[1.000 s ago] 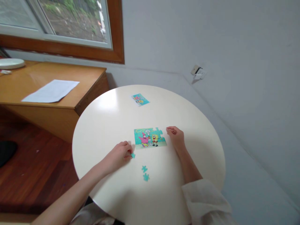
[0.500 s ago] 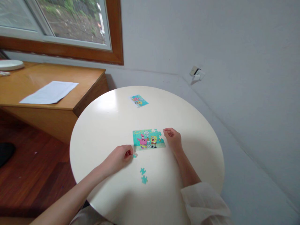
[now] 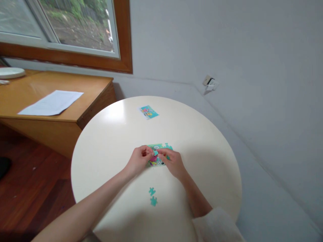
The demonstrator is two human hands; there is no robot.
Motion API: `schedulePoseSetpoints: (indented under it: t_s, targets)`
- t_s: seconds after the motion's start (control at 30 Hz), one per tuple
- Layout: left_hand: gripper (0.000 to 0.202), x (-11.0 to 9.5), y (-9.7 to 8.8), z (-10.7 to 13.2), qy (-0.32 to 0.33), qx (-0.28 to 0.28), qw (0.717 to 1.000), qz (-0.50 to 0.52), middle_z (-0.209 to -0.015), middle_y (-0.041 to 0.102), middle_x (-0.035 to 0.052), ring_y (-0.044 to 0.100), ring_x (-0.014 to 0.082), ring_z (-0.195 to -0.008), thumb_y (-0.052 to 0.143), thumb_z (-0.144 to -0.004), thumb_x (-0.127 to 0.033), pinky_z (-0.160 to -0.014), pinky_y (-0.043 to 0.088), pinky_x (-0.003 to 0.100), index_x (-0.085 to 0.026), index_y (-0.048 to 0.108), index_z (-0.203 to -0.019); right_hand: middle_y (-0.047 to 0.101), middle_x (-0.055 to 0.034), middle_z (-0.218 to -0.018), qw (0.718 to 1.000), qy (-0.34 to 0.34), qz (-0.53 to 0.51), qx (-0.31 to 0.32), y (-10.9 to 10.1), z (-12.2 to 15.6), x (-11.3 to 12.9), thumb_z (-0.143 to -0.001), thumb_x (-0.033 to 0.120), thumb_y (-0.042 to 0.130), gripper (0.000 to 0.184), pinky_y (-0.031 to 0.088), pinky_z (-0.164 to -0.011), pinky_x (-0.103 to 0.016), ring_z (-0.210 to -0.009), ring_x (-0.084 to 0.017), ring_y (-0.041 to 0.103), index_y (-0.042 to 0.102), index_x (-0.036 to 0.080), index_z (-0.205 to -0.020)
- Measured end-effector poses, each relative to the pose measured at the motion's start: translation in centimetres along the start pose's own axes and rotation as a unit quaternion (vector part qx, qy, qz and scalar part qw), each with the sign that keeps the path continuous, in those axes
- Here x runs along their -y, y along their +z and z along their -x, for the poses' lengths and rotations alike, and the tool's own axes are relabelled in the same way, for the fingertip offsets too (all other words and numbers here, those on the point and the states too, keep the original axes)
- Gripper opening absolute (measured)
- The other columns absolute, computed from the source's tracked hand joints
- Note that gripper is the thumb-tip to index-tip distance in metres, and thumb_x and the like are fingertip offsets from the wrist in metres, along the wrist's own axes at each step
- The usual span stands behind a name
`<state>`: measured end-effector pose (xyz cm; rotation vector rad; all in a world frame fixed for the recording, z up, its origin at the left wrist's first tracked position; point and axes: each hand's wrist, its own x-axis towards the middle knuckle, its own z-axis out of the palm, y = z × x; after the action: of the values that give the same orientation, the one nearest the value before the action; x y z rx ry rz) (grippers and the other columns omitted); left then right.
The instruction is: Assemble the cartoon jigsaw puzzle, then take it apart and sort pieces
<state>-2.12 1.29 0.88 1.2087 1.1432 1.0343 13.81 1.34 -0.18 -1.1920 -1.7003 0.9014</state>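
A small teal puzzle piece (image 3: 155, 153) is held up between my two hands, above the partly assembled cartoon jigsaw puzzle (image 3: 158, 164). My left hand (image 3: 141, 159) pinches the piece from the left with thumb and fingers. From the right, the fingertips of my right hand (image 3: 174, 162) close on its other edge. Much of the puzzle is covered by both hands; its top edge shows notched teal pieces at the right. Nearer to me lie two loose teal pieces, an upper piece (image 3: 151, 191) and a lower piece (image 3: 153, 201).
Toward the back of the round white table (image 3: 101, 161) lies a picture card (image 3: 148, 112) with the same cartoon scene. A wooden desk (image 3: 96, 87) at the left bears a sheet of paper (image 3: 51, 102). The wall stands behind and to the right.
My left hand has lifted a teal piece from beside the puzzle's lower left corner. Both hands have come together over the puzzle, the right one moving leftward to the piece.
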Motion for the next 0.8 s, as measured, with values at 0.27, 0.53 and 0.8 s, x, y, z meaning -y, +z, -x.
schedulePoseSetpoints:
  t_s: [0.27,0.53,0.8]
  targets:
    - [0.014,0.4,0.5,-0.3,0.084,0.0,0.984,-0.155,-0.065,0.059,0.0007,0.055,0.0144,-0.062,0.049,-0.079,-0.028,-0.064,0.046,0.028,-0.017,0.055,-0.074,0.073,-0.005,-0.083,0.996,0.032,-0.028,-0.08,-1.3,-2.2,-2.7,-0.074,0.035,0.058,0.022,0.053,-0.071,-0.03,-0.075,-0.019,0.066,0.071,0.02,-0.081]
    - [0.018,2.1,-0.3,0.2,0.201,0.002,0.92,-0.337,-0.097,0.063,0.0081,0.057,0.0209,-0.093,0.042,-0.084,-0.018,-0.084,0.046,0.037,-0.019,0.057,-0.094,0.073,-0.0047,-0.072,0.994,0.102,0.019,-0.022,-5.9,-6.6,-5.6,-0.064,0.029,0.064,0.018,0.052,-0.065,-0.029,-0.067,-0.018,0.067,0.072,0.018,-0.076]
    - [0.019,2.2,-0.4,0.1,0.201,0.028,0.913,-0.355,-0.101,0.062,0.0087,0.056,0.0215,-0.095,0.042,-0.082,-0.014,-0.085,0.045,0.038,-0.019,0.056,-0.095,0.074,-0.0043,-0.075,0.992,0.095,0.061,0.059,-6.1,-6.6,-6.4,-0.067,0.027,0.062,0.017,0.049,-0.065,-0.028,-0.069,-0.018,0.067,0.074,0.018,-0.076]
